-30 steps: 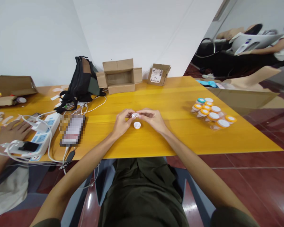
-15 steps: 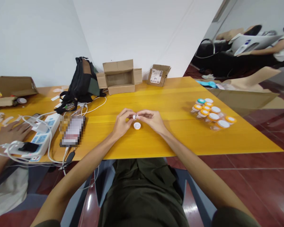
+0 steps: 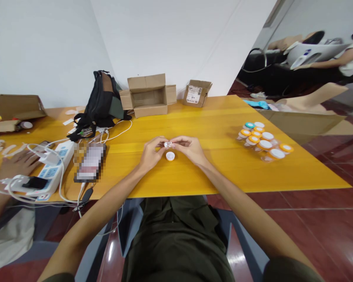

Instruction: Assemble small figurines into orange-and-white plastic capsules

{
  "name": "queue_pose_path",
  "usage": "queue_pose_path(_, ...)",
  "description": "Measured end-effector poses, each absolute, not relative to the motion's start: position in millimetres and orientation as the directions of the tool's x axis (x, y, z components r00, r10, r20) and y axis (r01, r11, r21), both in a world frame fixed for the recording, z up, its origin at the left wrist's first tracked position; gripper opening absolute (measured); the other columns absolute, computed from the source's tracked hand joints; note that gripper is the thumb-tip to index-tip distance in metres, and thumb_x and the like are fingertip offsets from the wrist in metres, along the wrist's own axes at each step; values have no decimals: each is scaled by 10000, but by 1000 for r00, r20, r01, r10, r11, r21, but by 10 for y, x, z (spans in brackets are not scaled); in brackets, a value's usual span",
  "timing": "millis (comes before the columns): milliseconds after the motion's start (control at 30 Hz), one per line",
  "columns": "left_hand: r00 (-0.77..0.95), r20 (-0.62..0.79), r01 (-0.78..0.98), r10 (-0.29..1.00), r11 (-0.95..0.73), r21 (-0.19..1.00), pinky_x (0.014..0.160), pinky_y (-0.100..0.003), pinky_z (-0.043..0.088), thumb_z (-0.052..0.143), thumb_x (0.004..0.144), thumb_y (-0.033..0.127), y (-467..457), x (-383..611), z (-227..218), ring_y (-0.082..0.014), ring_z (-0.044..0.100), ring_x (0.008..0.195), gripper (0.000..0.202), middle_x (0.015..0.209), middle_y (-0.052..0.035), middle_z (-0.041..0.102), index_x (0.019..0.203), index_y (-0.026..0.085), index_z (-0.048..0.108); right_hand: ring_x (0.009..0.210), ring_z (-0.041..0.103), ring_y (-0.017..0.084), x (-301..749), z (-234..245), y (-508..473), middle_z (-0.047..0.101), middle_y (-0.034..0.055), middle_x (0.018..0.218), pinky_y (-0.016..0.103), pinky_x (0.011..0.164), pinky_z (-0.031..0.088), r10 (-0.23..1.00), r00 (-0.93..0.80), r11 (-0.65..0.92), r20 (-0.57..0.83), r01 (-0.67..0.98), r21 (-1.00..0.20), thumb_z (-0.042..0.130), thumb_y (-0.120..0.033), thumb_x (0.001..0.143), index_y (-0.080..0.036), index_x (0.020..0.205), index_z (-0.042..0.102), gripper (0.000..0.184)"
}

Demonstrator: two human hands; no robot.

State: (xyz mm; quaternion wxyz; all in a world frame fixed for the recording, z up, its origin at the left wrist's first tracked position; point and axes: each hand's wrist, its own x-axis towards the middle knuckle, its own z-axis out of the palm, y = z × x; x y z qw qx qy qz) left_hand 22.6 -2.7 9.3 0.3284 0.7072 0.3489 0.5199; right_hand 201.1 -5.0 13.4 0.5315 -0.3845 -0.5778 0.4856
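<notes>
Between my two hands, just above the table, is a small clear container (image 3: pixel 168 145), apparently a little jar; its details are too small to make out. My left hand (image 3: pixel 152 152) pinches its left side with thumb and fingers. From the other side my right hand (image 3: pixel 190 149) grips it the same way. Right below, on the wooden table (image 3: pixel 217 172), lies a round white lid (image 3: pixel 170 156) with an orange rim, its inside facing up. Off to the right stands a cluster of clear jars (image 3: pixel 264 143) with orange, white and teal lids.
A phone (image 3: pixel 90 162), a power strip (image 3: pixel 57 166) with cables and a co-worker's hand (image 3: pixel 19 162) are on the left. A black backpack (image 3: pixel 101 102), an open cardboard box (image 3: pixel 150 98) and a smaller box (image 3: pixel 197 94) stand along the wall. Another person (image 3: pixel 351 58) sits far right.
The small container has turned slightly between my fingers, and more of its clear side shows. Both hands stay in nearly the same place; the lid has not moved.
</notes>
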Motion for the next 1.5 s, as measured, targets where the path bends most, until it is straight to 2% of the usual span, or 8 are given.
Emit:
queue_pose_path(467, 296, 666, 200, 684, -726, 658, 782, -314, 611, 713, 909, 321, 49, 159, 34, -162, 708, 813, 192, 954, -60, 757, 1055, 231, 799, 850, 745, 205, 2036, 115, -40, 799, 22, 865, 394, 894, 585, 961, -175, 188, 214, -157, -970, 929, -489, 586, -237, 785, 752, 367)
queue_pose_path(700, 315, 701, 206, 640, -767, 608, 862, -337, 582, 697, 921, 259, 75, 138, 4, -179, 697, 943, 226, 985, -53, 723, 1128, 268, 787, 852, 734, 197, 2030, 129, -43, 786, 19, 873, 389, 888, 583, 964, -190, 151, 185, -180, -972, 961, -433, 528, -230, 784, 714, 409)
queue_pose_path(933, 357, 723, 201, 592, -804, 559, 782, -312, 559, 653, 958, 302, 92, 136, -20, -165, 657, 907, 246, 962, -48, 671, 1175, 283, 768, 787, 711, 175, 2018, 96, -27, 768, 10, 835, 363, 835, 582, 967, -173, 161, 185, -148, -976, 962, -434, 520, -227, 772, 679, 432)
queue_pose_path(1233, 348, 710, 196, 613, -788, 584, 738, -293, 542, 681, 939, 349, 70, 178, 8, -155, 626, 831, 248, 908, -36, 644, 1152, 262, 773, 791, 706, 173, 2027, 101, -19, 758, 9, 824, 344, 819, 577, 967, -146, 189, 209, -140, -972, 950, -468, 550, -237, 807, 680, 438)
queue_pose_path(1500, 305, 694, 204, 652, -756, 622, 692, -270, 538, 714, 912, 364, 39, 190, 39, -139, 626, 757, 198, 893, -30, 683, 1030, 208, 747, 832, 729, 204, 2017, 111, -31, 786, 27, 842, 386, 879, 580, 968, -173, 157, 183, -154, -976, 949, -484, 541, -228, 773, 730, 409)
